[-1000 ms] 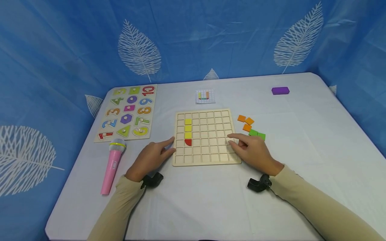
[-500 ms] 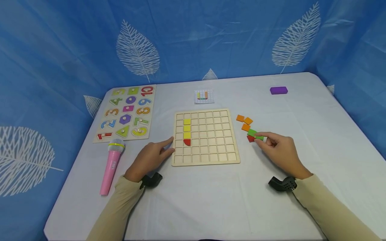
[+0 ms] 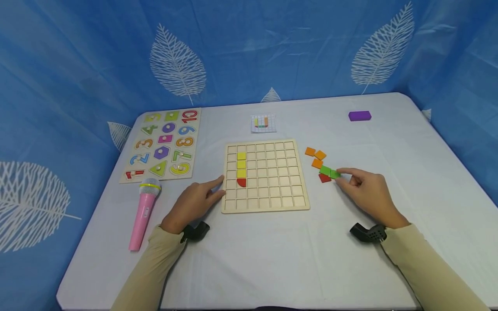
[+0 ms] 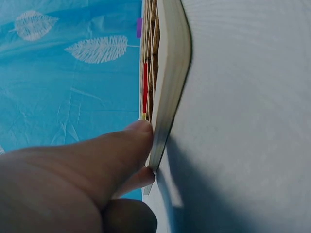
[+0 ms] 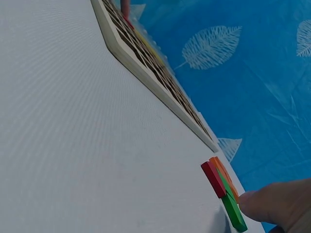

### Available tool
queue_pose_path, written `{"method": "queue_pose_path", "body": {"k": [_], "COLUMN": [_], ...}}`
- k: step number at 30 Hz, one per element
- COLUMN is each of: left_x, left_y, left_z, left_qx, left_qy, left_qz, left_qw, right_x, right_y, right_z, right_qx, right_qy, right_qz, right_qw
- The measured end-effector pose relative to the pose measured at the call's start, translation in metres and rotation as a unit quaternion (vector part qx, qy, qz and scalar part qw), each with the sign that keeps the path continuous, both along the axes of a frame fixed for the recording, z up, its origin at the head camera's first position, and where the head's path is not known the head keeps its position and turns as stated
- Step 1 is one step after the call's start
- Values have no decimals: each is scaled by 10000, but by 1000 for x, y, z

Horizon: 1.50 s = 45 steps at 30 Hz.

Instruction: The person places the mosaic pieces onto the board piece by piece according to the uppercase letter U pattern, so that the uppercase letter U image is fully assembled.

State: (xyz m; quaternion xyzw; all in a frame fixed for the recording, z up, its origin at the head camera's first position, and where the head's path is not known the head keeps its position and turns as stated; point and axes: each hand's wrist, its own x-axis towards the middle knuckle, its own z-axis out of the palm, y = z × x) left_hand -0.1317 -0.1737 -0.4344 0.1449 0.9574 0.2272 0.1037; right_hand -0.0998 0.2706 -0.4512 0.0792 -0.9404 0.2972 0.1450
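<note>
A wooden grid board [image 3: 274, 190] lies on the white table, with a column of yellow square tiles [image 3: 241, 164] and a red quarter-round tile [image 3: 241, 182] below them. My left hand [image 3: 192, 206] touches the board's left edge with thumb and index finger extended; the left wrist view shows the fingertips against its side. Right of the board, my right hand [image 3: 365, 194] pinches the outer end of a green square tile [image 3: 334, 174] between thumb and index finger. Another green tile [image 3: 325, 170] adjoins it, next to a red tile [image 3: 324, 178] and several orange tiles [image 3: 317, 163].
A small pattern card [image 3: 263, 123] lies behind the board. At the left are a wooden number puzzle [image 3: 155, 149] and a pink toy microphone [image 3: 142, 218]. A purple block [image 3: 359, 115] sits at the back right. Blue leaf-patterned cloth surrounds the table.
My right hand has moved from the board's right edge rightward to the green tiles, uncovering the red tile beside them. My left hand has stayed at the board's left edge.
</note>
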Motion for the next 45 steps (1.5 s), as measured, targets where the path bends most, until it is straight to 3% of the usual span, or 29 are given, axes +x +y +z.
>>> {"method": "queue_pose_path", "body": {"k": [28, 45], "left_x": [0, 2], "left_y": [0, 0], "left_z": [0, 0], "left_qx": [-36, -26], "left_qy": [-6, -3], "left_qz": [-8, 12], "left_qw": [10000, 10000], "right_x": [-2, -1], "right_y": [2, 1], "right_z": [0, -2], "right_qx": [379, 329], "right_qy": [-582, -190], "right_qz": [-309, -238], "right_qw": [9971, 9990]}}
